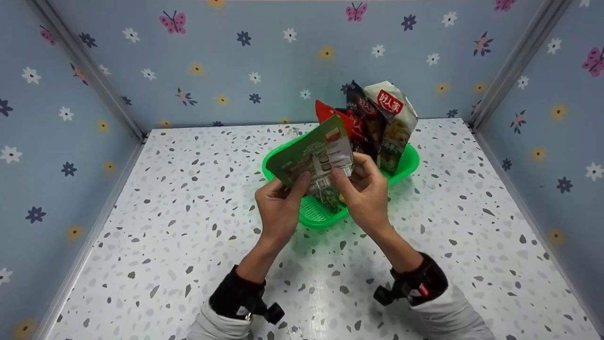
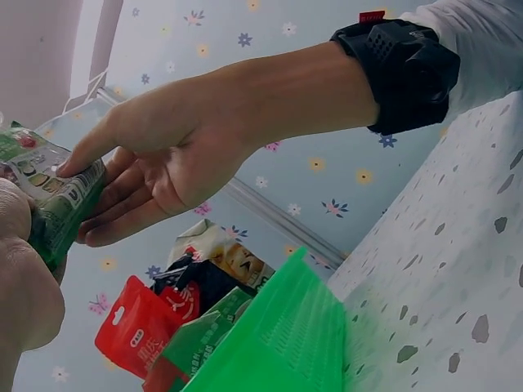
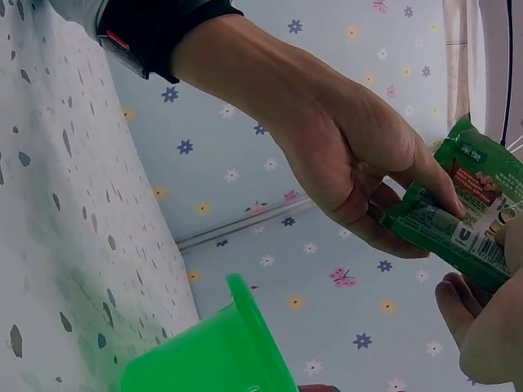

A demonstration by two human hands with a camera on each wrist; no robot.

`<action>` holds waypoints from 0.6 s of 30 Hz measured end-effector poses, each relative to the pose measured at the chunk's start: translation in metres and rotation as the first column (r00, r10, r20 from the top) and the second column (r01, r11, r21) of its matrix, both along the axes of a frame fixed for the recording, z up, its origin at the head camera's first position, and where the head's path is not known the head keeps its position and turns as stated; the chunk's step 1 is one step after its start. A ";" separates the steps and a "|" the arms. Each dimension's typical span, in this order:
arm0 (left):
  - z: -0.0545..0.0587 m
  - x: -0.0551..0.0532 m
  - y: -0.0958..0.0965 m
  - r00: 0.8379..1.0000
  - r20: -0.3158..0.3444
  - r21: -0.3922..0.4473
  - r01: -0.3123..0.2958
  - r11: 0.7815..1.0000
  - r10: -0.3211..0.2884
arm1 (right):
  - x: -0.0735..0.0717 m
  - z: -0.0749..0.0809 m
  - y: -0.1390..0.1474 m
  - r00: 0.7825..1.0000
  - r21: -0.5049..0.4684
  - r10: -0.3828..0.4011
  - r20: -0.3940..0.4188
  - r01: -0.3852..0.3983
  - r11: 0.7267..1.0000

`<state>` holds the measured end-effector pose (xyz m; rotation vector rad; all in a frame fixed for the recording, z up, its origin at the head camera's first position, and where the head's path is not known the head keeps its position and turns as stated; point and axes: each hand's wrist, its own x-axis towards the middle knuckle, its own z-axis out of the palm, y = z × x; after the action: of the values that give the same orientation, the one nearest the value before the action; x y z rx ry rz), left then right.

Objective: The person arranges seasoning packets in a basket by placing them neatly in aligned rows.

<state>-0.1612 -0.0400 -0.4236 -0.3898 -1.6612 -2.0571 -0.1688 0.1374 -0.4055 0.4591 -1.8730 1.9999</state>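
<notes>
A flat green seasoning packet [image 1: 302,153] with printed pictures and a barcode is held tilted above the green basket [image 1: 321,224]. My left hand [image 1: 280,212] pinches its lower left edge, thumb on the printed face. At the lower right edge my right hand [image 1: 370,200] pinches it too, thumb likewise on top. In the left wrist view the right hand [image 2: 176,155] shows its palm side beside the packet [image 2: 61,208]. The right wrist view shows the left hand [image 3: 343,155] gripping the packet [image 3: 470,208] from the other side.
In the basket stand a red packet [image 1: 324,111], a dark packet [image 1: 365,111] and a white-topped packet [image 1: 406,123]. Another green packet [image 2: 196,343] leans there in the left wrist view. The speckled tabletop [image 1: 188,226] is bounded by flower-patterned walls [image 1: 264,52].
</notes>
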 end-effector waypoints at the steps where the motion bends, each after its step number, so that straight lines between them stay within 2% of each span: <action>1: 0.000 0.000 -0.002 1.000 -0.011 0.000 -0.010 1.000 0.010 | 0.000 0.000 0.000 1.000 0.006 -0.004 -0.012 0.005 1.000; 4: 0.001 -0.002 -0.007 0.996 -0.064 -0.001 -0.062 0.998 0.062 | 0.001 0.001 -0.002 0.998 0.010 -0.014 -0.069 0.014 1.000; 6: 0.001 -0.003 -0.010 0.987 -0.119 -0.014 -0.112 0.994 0.109 | 0.003 0.002 -0.003 0.993 0.019 -0.025 -0.115 0.027 0.999; 8: 0.001 -0.005 -0.013 0.967 -0.195 -0.034 -0.172 0.985 0.162 | 0.005 0.003 -0.004 0.987 0.034 -0.027 -0.158 0.033 0.999; 9: 0.001 -0.007 -0.014 0.950 -0.244 -0.051 -0.213 0.976 0.195 | 0.007 0.004 -0.004 0.984 0.040 -0.021 -0.175 0.029 0.999; 11: 0.001 -0.010 -0.016 0.903 -0.342 -0.085 -0.304 0.949 0.259 | 0.011 0.005 -0.005 0.981 0.062 -0.005 -0.194 0.017 0.998; 13: 0.001 -0.013 -0.018 0.841 -0.442 -0.120 -0.400 0.909 0.312 | 0.016 0.008 -0.006 0.978 0.086 0.030 -0.204 -0.012 0.996; 15: 0.000 -0.015 -0.019 0.772 -0.528 -0.165 -0.502 0.849 0.354 | 0.021 0.010 -0.007 0.978 0.104 0.071 -0.196 -0.051 0.993; 17: -0.002 -0.017 -0.021 0.721 -0.589 -0.204 -0.569 0.797 0.364 | 0.026 0.012 -0.008 0.980 0.118 0.109 -0.166 -0.090 0.989; 18: -0.003 -0.016 -0.021 0.703 -0.613 -0.226 -0.593 0.773 0.360 | 0.029 0.013 -0.008 0.982 0.124 0.123 -0.145 -0.105 0.987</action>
<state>-0.1776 -0.0611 -0.4261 -0.5339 -1.5929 -1.0568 -0.1396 0.1295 -0.3924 0.7465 -1.9125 1.8736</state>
